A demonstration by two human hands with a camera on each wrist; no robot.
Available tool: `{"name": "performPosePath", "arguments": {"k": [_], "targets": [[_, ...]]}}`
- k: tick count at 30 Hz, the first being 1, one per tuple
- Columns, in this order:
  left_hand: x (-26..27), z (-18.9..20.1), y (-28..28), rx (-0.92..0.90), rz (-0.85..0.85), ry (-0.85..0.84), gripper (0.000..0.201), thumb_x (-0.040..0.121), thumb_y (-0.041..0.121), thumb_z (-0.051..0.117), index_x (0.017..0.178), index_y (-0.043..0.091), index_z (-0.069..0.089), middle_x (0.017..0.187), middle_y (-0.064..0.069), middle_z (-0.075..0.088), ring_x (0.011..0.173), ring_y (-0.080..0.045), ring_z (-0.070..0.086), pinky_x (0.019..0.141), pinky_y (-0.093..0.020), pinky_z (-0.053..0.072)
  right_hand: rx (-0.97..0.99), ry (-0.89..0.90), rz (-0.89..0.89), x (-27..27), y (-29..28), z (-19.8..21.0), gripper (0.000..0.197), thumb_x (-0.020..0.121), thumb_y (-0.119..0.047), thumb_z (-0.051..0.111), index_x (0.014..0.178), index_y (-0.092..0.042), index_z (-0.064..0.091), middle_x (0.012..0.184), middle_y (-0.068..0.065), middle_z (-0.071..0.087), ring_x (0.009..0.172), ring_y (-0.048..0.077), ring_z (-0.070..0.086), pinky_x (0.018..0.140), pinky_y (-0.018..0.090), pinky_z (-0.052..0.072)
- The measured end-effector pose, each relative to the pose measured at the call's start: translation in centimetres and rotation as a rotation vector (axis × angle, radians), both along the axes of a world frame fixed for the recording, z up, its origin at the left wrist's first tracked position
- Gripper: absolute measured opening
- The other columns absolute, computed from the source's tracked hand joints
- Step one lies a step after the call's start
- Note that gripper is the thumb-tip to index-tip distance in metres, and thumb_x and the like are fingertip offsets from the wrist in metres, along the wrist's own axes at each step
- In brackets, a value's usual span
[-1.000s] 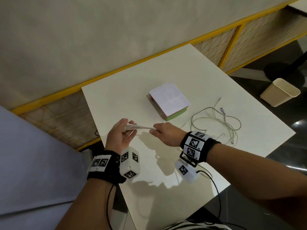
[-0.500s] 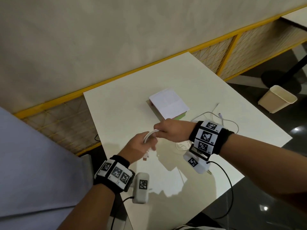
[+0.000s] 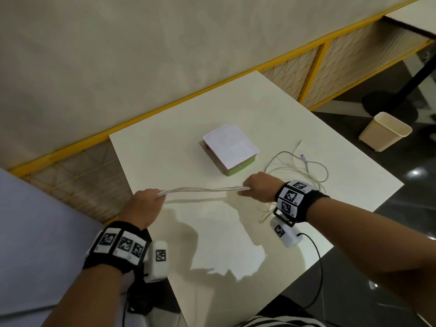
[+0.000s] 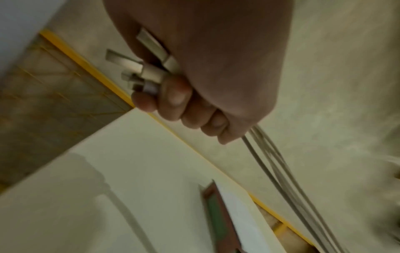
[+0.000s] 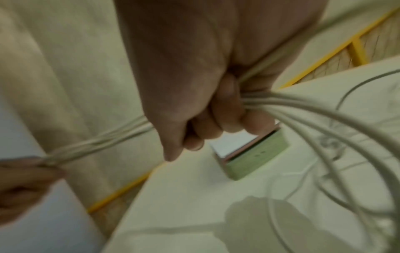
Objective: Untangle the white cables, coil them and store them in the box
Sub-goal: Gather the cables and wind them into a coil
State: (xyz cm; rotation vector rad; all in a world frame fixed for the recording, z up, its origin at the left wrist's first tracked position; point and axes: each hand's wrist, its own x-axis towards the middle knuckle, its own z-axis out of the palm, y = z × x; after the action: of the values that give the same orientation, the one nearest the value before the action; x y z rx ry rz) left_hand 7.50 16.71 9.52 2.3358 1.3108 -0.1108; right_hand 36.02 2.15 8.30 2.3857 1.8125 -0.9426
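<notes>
Two hands are at work over one white table (image 3: 306, 232), and between them runs a single bundle of white cables (image 3: 203, 190), several strands side by side; the blur keeps me from an exact count. The left hand (image 3: 141, 206) is closed into a fist round one end of that bundle, at the table's near left edge. From the left wrist view, four plug ends (image 4: 140, 71) stick out past its curled fingers (image 4: 173, 101), and three or four strands leave the fist on the other side. The right hand (image 3: 259, 187) is likewise clenched tight on the bundle, well apart from the left, so the stretch between them hangs nearly straight above the tabletop. Behind the right fist the strands fan out into loose loops (image 3: 304, 171) lying on the table to the right, with one small connector (image 3: 303, 157) showing among them. One box (image 3: 230, 148), green-sided with a white lid lying on top, sits on the table just beyond the taut stretch and beside the loops. One beige waste bin (image 3: 384, 131) stands on the dark floor, off to the right of the table
</notes>
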Motion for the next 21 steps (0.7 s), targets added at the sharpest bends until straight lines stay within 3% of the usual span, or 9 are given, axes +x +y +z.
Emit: {"name": "performPosePath", "arguments": {"k": [4,6,8,11,13,15,17,19,21], "targets": [[-2.6,-1.1,1.4,-0.031,0.012,0.087,0.039,0.098,0.021,0.043,0.059,0.017,0.046,0.067,-0.011,0.053,0.079,-0.039,0.059,0.067,-0.038,0.04,-0.017,-0.116,-0.034,3.0,-1.9,-1.3,0.045,0.096,-0.043,0.042,0.056,-0.023,0.036,0.066,0.002,0.05,0.078,0.028,0.054,0.068,0.032,0.037],[-3.3,-1.2,1.9,-0.022,0.041,0.089,0.033,0.098,0.018,0.043,0.069,0.009,0.057,0.079,-0.022,0.061,0.083,-0.04,0.06,0.067,-0.038,0.04,-0.013,-0.15,-0.083,4.0,-2.3,-1.7,0.042,0.094,-0.042,0.043,0.057,-0.023,0.04,0.08,0.011,0.061,0.087,0.032,0.06,0.069,0.034,0.04],[-5.1,-0.6,3.2,-0.012,0.115,0.094,0.031,0.099,0.014,0.043,0.078,0.001,0.061,0.087,-0.028,0.064,0.086,-0.041,0.061,0.067,-0.038,0.038,-0.041,-0.183,-0.178,5.7,-3.4,-1.7,0.043,0.093,-0.041,0.044,0.054,-0.024,0.04,0.083,0.012,0.062,0.09,0.032,0.062,0.069,0.032,0.04],[-8.3,0.5,4.6,-0.033,0.258,0.101,0.031,0.098,0.013,0.043,0.073,0.001,0.057,0.076,-0.025,0.06,0.076,-0.038,0.058,0.066,-0.038,0.04,-0.079,-0.206,-0.245,7.9,-5.1,-1.4,0.045,0.094,-0.041,0.044,0.052,-0.026,0.037,0.074,0.004,0.052,0.09,0.031,0.063,0.071,0.034,0.044],[-8.3,0.5,4.8,-0.043,0.317,0.082,0.03,0.098,0.014,0.042,0.074,0.002,0.056,0.077,-0.023,0.06,0.076,-0.037,0.057,0.068,-0.038,0.04,-0.078,-0.209,-0.231,7.9,-5.1,-1.6,0.044,0.095,-0.04,0.043,0.054,-0.026,0.037,0.075,0.006,0.053,0.091,0.031,0.063,0.069,0.032,0.041],[-7.2,-0.2,4.7,-0.056,0.38,0.067,0.034,0.099,0.017,0.04,0.072,0.002,0.055,0.08,-0.024,0.059,0.081,-0.04,0.057,0.072,-0.04,0.041,-0.071,-0.2,-0.245,7.3,-4.6,-2.0,0.039,0.097,-0.038,0.039,0.064,-0.022,0.049,0.085,0.013,0.062,0.092,0.031,0.063,0.068,0.031,0.038],[-5.7,-0.9,4.2,-0.077,0.389,0.087,0.038,0.1,0.018,0.038,0.077,-0.003,0.059,0.085,-0.029,0.06,0.082,-0.037,0.055,0.075,-0.04,0.041,-0.078,-0.205,-0.283,6.7,-4.3,-2.5,0.039,0.099,-0.038,0.036,0.086,-0.012,0.063,0.098,0.018,0.066,0.093,0.034,0.063,0.068,0.031,0.038],[-3.9,-1.4,3.4,-0.094,0.387,0.093,0.037,0.1,0.018,0.038,0.087,-0.007,0.063,0.094,-0.031,0.062,0.079,-0.029,0.049,0.073,-0.033,0.036,-0.079,-0.193,-0.318,6.1,-4.0,-2.9,0.04,0.099,-0.036,0.036,0.098,-0.006,0.064,0.102,0.02,0.065,0.094,0.035,0.062,0.068,0.031,0.038],[-1.8,-1.7,2.2,-0.151,0.403,0.039,0.034,0.099,0.019,0.041,0.089,-0.006,0.063,0.091,-0.028,0.062,0.078,-0.026,0.047,0.072,-0.031,0.036,-0.079,-0.184,-0.34,5.2,-3.5,-3.0,0.038,0.098,-0.033,0.037,0.099,-0.006,0.062,0.103,0.02,0.064,0.09,0.035,0.061,0.067,0.031,0.037]]}}
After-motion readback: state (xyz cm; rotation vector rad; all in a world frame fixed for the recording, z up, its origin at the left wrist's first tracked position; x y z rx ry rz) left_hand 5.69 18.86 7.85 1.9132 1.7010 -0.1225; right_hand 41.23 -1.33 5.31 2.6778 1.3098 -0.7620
